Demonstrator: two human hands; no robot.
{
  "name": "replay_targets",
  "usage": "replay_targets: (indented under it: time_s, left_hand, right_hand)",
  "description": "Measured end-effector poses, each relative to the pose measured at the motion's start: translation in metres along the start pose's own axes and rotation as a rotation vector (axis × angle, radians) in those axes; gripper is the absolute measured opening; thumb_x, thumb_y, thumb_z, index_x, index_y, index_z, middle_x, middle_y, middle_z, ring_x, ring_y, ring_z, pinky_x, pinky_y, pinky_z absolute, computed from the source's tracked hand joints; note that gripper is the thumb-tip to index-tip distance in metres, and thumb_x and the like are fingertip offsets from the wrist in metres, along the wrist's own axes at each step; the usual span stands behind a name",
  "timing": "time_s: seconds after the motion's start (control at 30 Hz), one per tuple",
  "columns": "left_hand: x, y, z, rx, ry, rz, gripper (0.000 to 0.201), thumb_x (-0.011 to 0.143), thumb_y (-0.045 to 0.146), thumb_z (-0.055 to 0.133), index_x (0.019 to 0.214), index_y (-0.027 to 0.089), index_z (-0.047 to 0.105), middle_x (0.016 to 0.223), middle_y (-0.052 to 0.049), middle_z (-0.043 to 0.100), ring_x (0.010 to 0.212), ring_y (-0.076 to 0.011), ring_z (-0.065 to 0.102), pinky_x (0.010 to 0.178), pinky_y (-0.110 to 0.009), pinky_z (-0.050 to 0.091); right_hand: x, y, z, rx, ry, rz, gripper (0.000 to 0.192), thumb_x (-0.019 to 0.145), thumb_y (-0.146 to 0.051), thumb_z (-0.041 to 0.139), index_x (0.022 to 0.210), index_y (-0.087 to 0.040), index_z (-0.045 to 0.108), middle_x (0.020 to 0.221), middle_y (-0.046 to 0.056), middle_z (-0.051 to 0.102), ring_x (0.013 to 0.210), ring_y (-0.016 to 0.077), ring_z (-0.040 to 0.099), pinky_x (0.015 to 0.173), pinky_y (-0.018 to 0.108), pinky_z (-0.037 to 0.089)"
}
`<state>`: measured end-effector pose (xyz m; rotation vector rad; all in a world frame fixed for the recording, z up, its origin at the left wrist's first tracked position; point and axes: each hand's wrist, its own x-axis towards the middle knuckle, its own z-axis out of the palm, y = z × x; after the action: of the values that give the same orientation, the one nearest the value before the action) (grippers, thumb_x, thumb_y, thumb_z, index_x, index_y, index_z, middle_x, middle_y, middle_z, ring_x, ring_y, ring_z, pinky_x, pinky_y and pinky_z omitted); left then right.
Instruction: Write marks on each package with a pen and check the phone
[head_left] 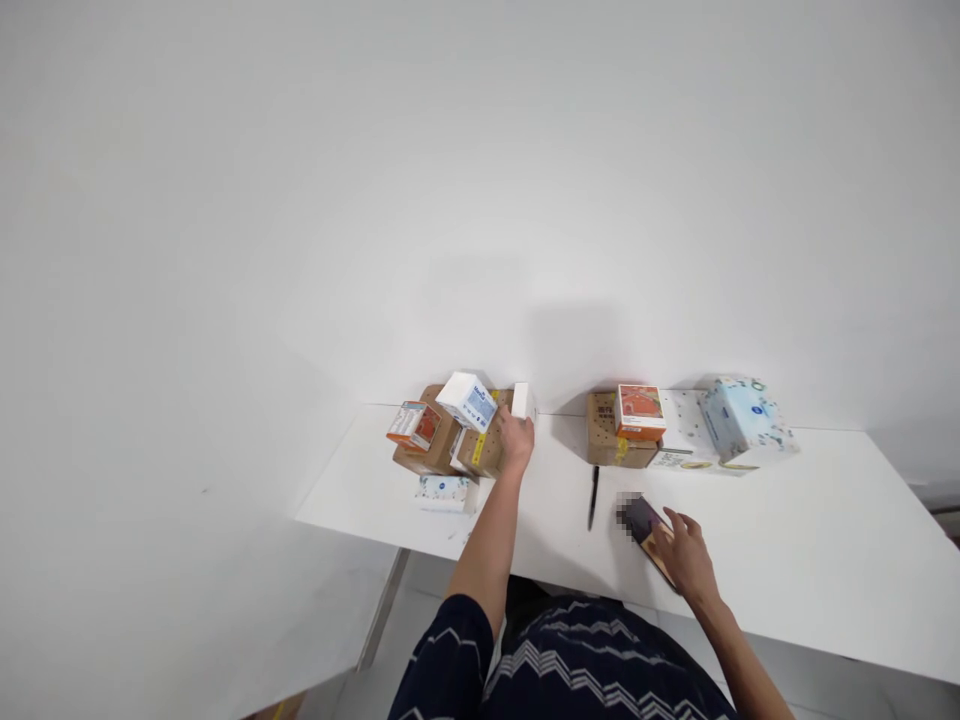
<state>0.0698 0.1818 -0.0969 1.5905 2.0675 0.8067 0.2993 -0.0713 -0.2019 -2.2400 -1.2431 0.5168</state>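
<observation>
A: Nearest, what is the right hand (686,553) on?

B: It lies flat on a dark, flat phone-like slab (646,527) on the white table (825,560), fingers spread over its near end, pressing rather than gripping. Just beyond the fingertips to the left lies a thin black pen (593,496).

A: And the left hand (516,440)?

B: It reaches farther, fingers closed on a small white cardboard box (520,400) at its lower edge. The box stands upright against the brown cardboard carton (480,452) beside the knuckles.

A: How would that box handle?

B: Probably light and stiff, its corners easily crushed; holding the flat sides looks safest.

A: Farther out?

B: Left of the fingers, a white-and-blue box (468,400) and an orange box (414,424) sit on the cartons; a tissue pack (444,492) lies nearer.
</observation>
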Motion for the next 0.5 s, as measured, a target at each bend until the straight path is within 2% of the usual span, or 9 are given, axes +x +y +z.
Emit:
replay_targets:
  time_s: [0.07,0.17,0.27,0.37,0.43,0.5]
  left_hand:
    - [-0.005,-0.002,-0.008,0.019,-0.004,0.014,0.065,0.082,0.024,0.063,0.14,0.018,0.034,0.139,-0.021,0.045,0.111,-0.0293,0.061,0.09,-0.039,0.048]
    - [-0.014,-0.004,-0.02,0.025,-0.012,0.047,0.067,0.083,0.027,0.061,0.143,0.022,0.032,0.141,-0.02,0.042,0.112,-0.0314,0.06,0.088,-0.041,0.049]
    - [-0.026,-0.008,-0.03,-0.007,-0.009,0.087,0.065,0.084,0.028,0.059,0.143,0.023,0.033,0.142,-0.018,0.041,0.119,-0.0323,0.055,0.091,-0.042,0.049]
    - [-0.045,-0.015,-0.036,-0.074,-0.004,0.125,0.061,0.084,0.026,0.057,0.141,0.021,0.036,0.141,-0.018,0.041,0.121,-0.0302,0.053,0.095,-0.043,0.047]
    - [-0.064,-0.023,-0.037,-0.132,-0.021,0.154,0.055,0.084,0.023,0.056,0.137,0.019,0.041,0.136,-0.017,0.046,0.111,-0.0264,0.059,0.094,-0.041,0.048]
    - [-0.086,-0.034,-0.036,-0.197,-0.058,0.178,0.049,0.083,0.021,0.056,0.132,0.019,0.048,0.129,-0.015,0.052,0.089,-0.0201,0.064,0.088,-0.038,0.051]
  right_hand:
    - [0.005,-0.011,-0.007,0.054,0.022,-0.006,0.055,0.086,-0.05,0.039,0.125,-0.015,0.055,0.121,0.018,0.051,0.112,0.0339,0.056,0.092,0.049,0.048]
    - [0.019,-0.038,-0.024,0.127,0.136,-0.08,0.057,0.087,-0.053,0.042,0.13,-0.017,0.052,0.12,0.017,0.05,0.108,0.0324,0.056,0.088,0.05,0.049]
    - [0.039,-0.072,-0.045,0.122,0.324,-0.218,0.059,0.087,-0.051,0.047,0.133,-0.016,0.05,0.122,0.019,0.049,0.117,0.0348,0.049,0.093,0.052,0.045]
    - [0.064,-0.106,-0.061,0.05,0.436,-0.299,0.061,0.086,-0.05,0.051,0.136,-0.016,0.048,0.131,0.023,0.043,0.125,0.0384,0.041,0.094,0.056,0.041]
    - [0.08,-0.124,-0.064,-0.011,0.457,-0.294,0.066,0.084,-0.052,0.054,0.139,-0.017,0.044,0.139,0.025,0.036,0.128,0.0418,0.037,0.095,0.06,0.038]
    - [0.095,-0.138,-0.063,-0.06,0.436,-0.247,0.071,0.081,-0.054,0.058,0.14,-0.018,0.043,0.144,0.027,0.03,0.126,0.0452,0.038,0.093,0.063,0.036]
